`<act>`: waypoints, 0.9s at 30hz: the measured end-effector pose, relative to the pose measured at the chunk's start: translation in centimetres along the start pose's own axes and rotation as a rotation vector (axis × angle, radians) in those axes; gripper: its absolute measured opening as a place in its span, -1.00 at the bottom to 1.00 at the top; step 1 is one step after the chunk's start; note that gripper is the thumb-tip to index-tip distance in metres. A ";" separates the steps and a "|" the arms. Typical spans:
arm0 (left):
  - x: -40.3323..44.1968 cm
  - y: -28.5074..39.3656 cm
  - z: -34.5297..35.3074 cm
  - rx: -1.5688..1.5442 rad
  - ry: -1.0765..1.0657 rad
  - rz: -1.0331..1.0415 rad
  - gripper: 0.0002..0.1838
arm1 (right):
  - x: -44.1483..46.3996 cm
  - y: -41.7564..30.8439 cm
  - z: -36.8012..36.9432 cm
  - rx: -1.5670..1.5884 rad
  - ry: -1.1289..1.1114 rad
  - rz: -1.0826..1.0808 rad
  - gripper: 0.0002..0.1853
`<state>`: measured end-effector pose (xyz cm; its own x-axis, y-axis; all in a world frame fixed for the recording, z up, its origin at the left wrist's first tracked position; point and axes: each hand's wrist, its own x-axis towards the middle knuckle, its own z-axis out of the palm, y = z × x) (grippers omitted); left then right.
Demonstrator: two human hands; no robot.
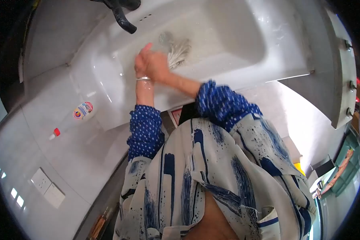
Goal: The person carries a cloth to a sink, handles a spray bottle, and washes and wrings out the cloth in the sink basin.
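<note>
Just beside the right grip point(158, 66), a pale stringy bundle point(179, 53).

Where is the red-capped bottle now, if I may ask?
In the head view, the red-capped bottle is on the left side, beside the white sink.

Cool light falls brightest right of the long white ceramic sink basin point(228, 36), blowing out a white patch below its right end, while small glints dot its glossy rim and soft grey shading fills its hollow. Motion blur smears the bare wet hands point(152, 64) just left of its drain. A fisheye lens bends straight edges around the basin and sinks the corners into black.
</note>
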<state>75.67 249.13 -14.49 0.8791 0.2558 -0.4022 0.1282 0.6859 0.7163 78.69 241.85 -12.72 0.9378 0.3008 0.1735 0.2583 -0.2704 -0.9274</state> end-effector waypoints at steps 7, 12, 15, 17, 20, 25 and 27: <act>-1.5 1.2 -1.0 0.064 0.195 -0.005 -0.69 | 0.4 -0.4 1.0 -0.123 -0.024 -0.064 -0.74; -0.6 1.0 -0.8 0.001 0.262 -0.117 -0.73 | 3.5 2.0 1.1 -0.041 -0.079 0.137 -0.72; -1.4 0.7 -0.7 0.007 0.353 0.011 -0.75 | 3.8 1.2 1.8 -0.127 -0.041 0.060 -0.71; -2.6 2.6 -4.0 -0.050 0.116 0.012 -0.75 | -0.2 -1.7 3.5 -0.143 -0.068 -0.152 -0.70; -1.5 3.7 -3.7 -0.034 0.152 0.005 -0.71 | -0.6 -2.4 4.2 -0.015 -0.028 -0.153 -0.69; -3.1 2.6 -1.9 -0.015 0.299 0.067 -0.60 | 2.4 0.0 3.5 -0.081 -0.076 0.016 -0.70; -4.0 3.6 -6.6 0.078 0.184 0.127 -0.60 | -2.0 -2.7 5.4 -0.128 -0.143 -0.193 -0.73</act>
<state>69.54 255.05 -14.06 0.7928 0.4615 -0.3981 0.0630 0.5876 0.8067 74.82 246.89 -12.31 0.8282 0.4820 0.2859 0.4649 -0.3062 -0.8307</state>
